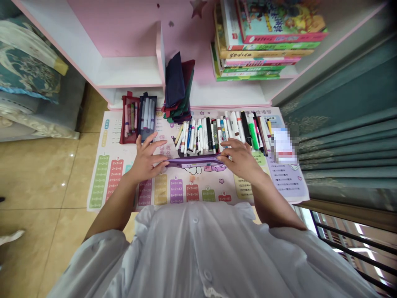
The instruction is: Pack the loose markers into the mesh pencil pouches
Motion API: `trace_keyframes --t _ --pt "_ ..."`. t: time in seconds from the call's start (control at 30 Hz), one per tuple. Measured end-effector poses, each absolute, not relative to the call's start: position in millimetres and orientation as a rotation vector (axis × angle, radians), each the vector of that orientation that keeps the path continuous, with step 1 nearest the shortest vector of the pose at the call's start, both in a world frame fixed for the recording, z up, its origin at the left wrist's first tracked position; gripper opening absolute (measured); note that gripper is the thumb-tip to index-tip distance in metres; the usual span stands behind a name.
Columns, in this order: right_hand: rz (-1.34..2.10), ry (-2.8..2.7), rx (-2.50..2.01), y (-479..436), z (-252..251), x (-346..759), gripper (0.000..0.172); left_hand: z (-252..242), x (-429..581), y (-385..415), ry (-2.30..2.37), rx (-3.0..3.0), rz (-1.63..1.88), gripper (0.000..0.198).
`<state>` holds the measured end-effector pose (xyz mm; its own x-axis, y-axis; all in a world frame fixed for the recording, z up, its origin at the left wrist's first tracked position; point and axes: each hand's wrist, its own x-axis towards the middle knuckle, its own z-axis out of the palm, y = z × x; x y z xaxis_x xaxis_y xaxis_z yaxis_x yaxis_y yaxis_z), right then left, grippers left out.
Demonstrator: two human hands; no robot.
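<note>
- The pale buttoned shirt (195, 252) is nearest, on the body side of the purple pouch.
- The printed mat (223, 188) stretches below the purple pouch and out past both its ends, with coloured times-table columns on the body side.
- The purple pouch (194, 160) runs crosswise between the two hands, its narrow edge turned up; whether it touches the mat I cannot tell.
- The left hand (150, 159) pinches the pouch's left end between thumb and forefinger, the other fingers fanned out.
- The right hand (238, 159) pinches the pouch's right end between thumb and fingers.
- The row of markers (206, 134) lies just beyond the pouch, mixed in colour and reaching past its right end.
- The red case (133, 118) and the dark blue case (148, 114), both with pens inside, lie beyond the pouch's left end, side by side.
- The pile of folded cases (175, 85) sits farther beyond the pouch, left of its middle.
- The stack of books (269, 45) is farthest, on a shelf beyond the pouch's right end.
</note>
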<state>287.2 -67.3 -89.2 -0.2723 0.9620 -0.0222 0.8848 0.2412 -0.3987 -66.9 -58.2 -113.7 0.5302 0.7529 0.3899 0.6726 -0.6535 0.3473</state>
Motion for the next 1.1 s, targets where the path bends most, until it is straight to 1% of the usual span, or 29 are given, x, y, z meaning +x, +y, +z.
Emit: trace_keyframes --t 0.53,0.8,1.1 --pt "0.549 -2.158 -1.724 -68.0 -86.7 292.8 0.030 -112.1 -66.6 -58.0 1.248 2.620 0.753 0.024" --pt "0.578 -2.083 -1.722 -66.3 -85.9 295.1 0.024 -111.2 -66.2 -58.0 1.232 2.635 0.764 0.024" --pt "0.611 -2.042 -1.701 -66.5 -85.1 298.1 0.025 -111.2 -65.7 -57.5 1.254 2.606 0.737 0.026"
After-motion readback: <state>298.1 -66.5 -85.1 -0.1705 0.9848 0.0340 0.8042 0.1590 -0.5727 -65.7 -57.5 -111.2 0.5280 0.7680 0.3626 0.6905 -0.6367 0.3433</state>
